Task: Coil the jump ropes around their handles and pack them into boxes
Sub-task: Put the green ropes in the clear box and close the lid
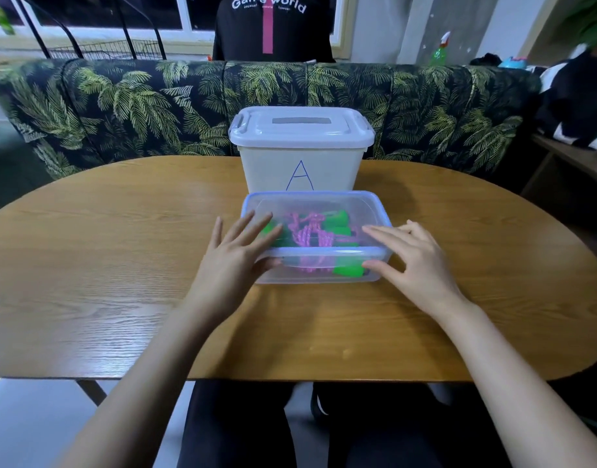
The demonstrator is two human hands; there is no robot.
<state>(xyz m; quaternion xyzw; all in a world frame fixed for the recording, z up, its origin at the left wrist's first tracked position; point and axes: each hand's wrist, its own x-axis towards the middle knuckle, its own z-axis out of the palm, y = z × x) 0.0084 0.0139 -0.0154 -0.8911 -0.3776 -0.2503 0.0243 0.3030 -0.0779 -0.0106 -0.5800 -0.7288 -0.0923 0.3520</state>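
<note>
I am pressing down the lid [317,202] of the clear box [290,278] at the middle of the frame. My left hand [236,255] and right hand [415,258] are both lying flat, with straight fingers and thumbs at the front rim. The pink jump rope [307,231] is lying inside. I think I should be pushing evenly on both corners. The white bin [300,163] is standing just behind, blocking any forward slide.

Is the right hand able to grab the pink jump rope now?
Probably not yet. The pink jump rope with green handles lies inside the clear plastic box, under its blue-rimmed lid, and the right hand rests on that lid.
</note>
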